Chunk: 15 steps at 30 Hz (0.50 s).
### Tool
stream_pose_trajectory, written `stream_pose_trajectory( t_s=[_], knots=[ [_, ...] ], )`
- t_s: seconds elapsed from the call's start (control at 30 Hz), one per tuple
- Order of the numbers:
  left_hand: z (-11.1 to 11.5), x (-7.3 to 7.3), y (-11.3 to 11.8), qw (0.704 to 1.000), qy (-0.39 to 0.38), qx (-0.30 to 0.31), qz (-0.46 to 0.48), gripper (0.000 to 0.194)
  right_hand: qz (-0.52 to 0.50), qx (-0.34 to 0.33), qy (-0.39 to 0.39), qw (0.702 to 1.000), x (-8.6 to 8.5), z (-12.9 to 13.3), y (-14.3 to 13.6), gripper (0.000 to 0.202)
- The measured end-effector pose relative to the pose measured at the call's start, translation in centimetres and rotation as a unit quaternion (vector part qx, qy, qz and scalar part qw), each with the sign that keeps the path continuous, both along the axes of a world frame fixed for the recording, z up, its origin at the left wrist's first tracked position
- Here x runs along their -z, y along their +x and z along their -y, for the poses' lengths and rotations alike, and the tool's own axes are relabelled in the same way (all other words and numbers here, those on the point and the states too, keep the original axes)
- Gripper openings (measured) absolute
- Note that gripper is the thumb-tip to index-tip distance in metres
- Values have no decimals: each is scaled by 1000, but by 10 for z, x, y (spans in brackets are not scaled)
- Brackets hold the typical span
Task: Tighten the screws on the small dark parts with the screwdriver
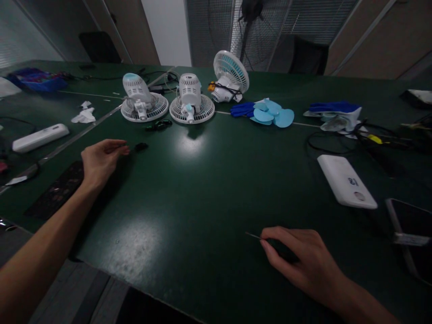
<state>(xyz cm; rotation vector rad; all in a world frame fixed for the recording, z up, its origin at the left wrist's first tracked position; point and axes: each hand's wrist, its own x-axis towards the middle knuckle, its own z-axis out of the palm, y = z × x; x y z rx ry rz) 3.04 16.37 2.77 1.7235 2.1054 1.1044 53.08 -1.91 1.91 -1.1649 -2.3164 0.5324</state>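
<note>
My left hand (103, 161) is closed in a pinch at the left of the green table. Just beyond its fingertips is a small black piece (141, 146); whether the fingers hold it by a thin part, I cannot make out. Under that wrist lies a dark flat tray or mat (59, 191) with small spots on it. My right hand (300, 258) is wrapped round the dark handle of a screwdriver (254, 235), low over the table's near side. The thin metal shaft points left, away from the fingers.
Two white fan heads (143, 108) (192, 110) lie grille-down, while another fan (231, 74) leans behind. Light-blue fan blades (272, 113) and blue-white gloves (337, 114) sit further right. A white power bank (347, 181) and a phone (411, 225) are near my right hand. Cables lie along both sides.
</note>
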Motion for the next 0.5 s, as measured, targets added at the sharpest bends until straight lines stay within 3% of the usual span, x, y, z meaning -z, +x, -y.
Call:
stream_pose_trajectory(
  t_s=[0.17,0.37,0.5],
  knots=[
    [1,1,-3,1000,3,18,3,44,0,-6,-16,1000,1,0,1,13],
    [2,-1,4,1000,-2,-4,17,40,5,-9,-14,1000,-1,1,0,13],
    [3,1,9,1000,11,20,1,39,1,-8,-7,1000,-2,1,0,12]
  ],
)
